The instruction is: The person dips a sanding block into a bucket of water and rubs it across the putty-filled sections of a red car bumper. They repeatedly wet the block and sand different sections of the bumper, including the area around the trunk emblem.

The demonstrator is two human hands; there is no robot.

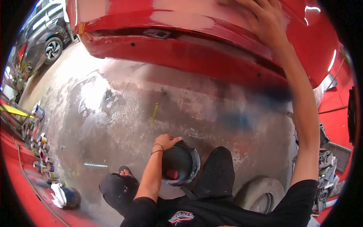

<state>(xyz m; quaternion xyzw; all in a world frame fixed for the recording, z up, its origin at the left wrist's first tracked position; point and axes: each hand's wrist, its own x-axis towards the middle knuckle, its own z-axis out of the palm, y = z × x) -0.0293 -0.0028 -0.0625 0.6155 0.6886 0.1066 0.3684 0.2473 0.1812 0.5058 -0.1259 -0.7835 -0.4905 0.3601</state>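
My left hand (167, 141) is closed over the near-side rim of a dark bucket (196, 163) that stands on the floor between my knees. Inside the bucket lies a small red piece (172, 174); what it is, I cannot make out. Out in front, my right hand (266, 20) rests on the upper part of a red car body panel (189, 49). Its fingers are stretched out and blurred by motion, and anything beneath the palm is hidden. Pale, dull patches show on the red paint near this hand.
A worn tire (261, 196) lies by my right leg. Several paint cans (43, 155) and a container with a white cloth (58, 195) line the left wall. A dark car (45, 34) stands far left. Car parts (327, 166) are piled on the right. The concrete floor (124, 109) looks wet.
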